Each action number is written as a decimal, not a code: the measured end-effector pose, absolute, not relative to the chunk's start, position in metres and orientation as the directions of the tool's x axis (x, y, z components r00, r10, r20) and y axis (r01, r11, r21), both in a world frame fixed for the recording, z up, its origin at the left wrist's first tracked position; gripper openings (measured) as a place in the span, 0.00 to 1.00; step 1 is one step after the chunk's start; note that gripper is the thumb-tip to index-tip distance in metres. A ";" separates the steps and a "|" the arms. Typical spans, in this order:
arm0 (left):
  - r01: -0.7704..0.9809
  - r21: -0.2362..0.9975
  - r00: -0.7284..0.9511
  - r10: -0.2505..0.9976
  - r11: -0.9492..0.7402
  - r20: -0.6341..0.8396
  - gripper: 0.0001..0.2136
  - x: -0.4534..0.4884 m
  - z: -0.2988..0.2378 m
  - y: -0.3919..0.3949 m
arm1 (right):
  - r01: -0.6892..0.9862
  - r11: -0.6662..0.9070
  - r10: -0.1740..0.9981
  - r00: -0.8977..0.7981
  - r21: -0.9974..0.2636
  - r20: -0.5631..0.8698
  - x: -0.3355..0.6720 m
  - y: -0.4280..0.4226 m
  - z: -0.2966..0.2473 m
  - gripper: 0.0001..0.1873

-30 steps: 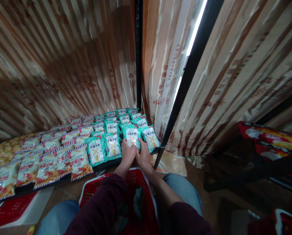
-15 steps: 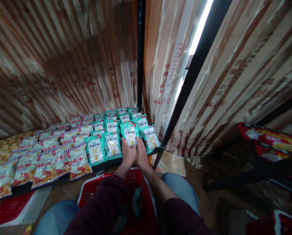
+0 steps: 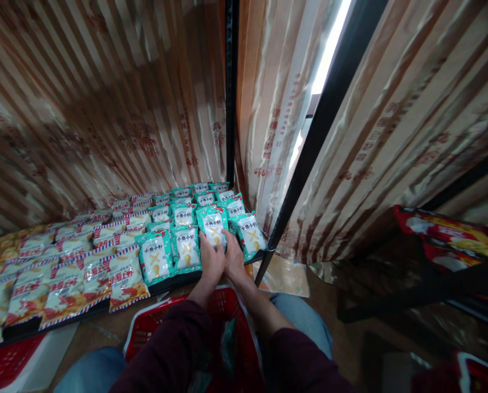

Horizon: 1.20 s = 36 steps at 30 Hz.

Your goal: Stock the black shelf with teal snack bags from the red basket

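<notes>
Both my hands grip a teal-and-white snack bag [image 3: 213, 222] at the front of the shelf's right end. My left hand [image 3: 212, 258] closes on its lower left side, and my right hand [image 3: 232, 254] on its lower right side. The bag stands nearly upright, leaning back, its lower edge partly hidden by my fingers. Beside it on the left is a matching teal bag [image 3: 187, 248], and on the right another teal bag [image 3: 250, 233] tilts sideways. More teal bags stand in rows behind.
Striped-edge snack bags [image 3: 125, 277] fill the shelf leftward. Between my knees sits a red basket [image 3: 140, 327] with a few teal bags inside. A black metal post [image 3: 297, 180] rises right of the shelf. Red and yellow packages [image 3: 452, 232] lie on a rack at far right.
The view has shifted slightly, so the shelf appears a little further left and lower. Both hands stay on the same teal bag, with little visible movement against the shelf.
</notes>
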<state>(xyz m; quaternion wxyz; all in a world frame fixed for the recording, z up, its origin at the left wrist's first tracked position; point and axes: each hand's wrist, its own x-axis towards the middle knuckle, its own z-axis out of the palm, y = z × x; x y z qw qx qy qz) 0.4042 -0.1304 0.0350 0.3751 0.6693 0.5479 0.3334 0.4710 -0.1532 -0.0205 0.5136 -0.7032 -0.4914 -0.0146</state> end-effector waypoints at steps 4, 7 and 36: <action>0.491 0.863 0.167 0.985 -0.119 0.040 0.33 0.405 0.032 -0.128 | 0.697 0.014 0.683 0.517 -0.717 0.516 0.474 -0.149 -0.023 0.25; 0.492 0.858 0.165 0.983 -0.148 0.075 0.33 0.406 0.026 -0.124 | 0.693 0.018 0.684 0.518 -0.721 0.514 0.475 -0.147 -0.025 0.25; 0.450 0.749 0.269 0.873 -0.487 0.406 0.24 0.401 -0.018 -0.138 | 0.780 -0.016 0.678 0.468 -0.625 0.567 0.474 -0.145 -0.044 0.26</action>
